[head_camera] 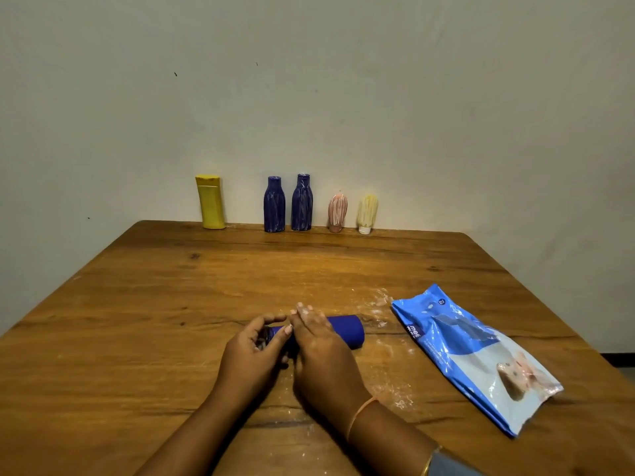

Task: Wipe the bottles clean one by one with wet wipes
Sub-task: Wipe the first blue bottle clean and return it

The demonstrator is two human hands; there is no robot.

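While both hands meet at six o'clock on the table (171, 286), a dark blue bottle (347, 333) lies on its side under them, its base pointing toward three o'clock. The left hand (254, 352) curls its fingers round the neck end. Something pale shows inside that grip, but whether it is a wipe cannot be told. The right hand (319, 348) lies across the bottle's middle with fingers fairly straight, pressing down rather than clasping. The exposed part of this bottle looks free of marks, so its cleaning seems nearly done. White smears (378, 300) dot the wood around it.

At four o'clock, well apart from the hands, lies the blue pack of wipes (470, 352).

Along the far edge at twelve o'clock stand five more: a yellow bottle (210, 204) at eleven o'clock that looks clean, then two blue ones, the left blue bottle (274, 206) and the right blue bottle (302, 204), then a pink tube (337, 211) and a pale tube (367, 211) toward one o'clock. These four carry white streaks, so most of the job appears to remain.
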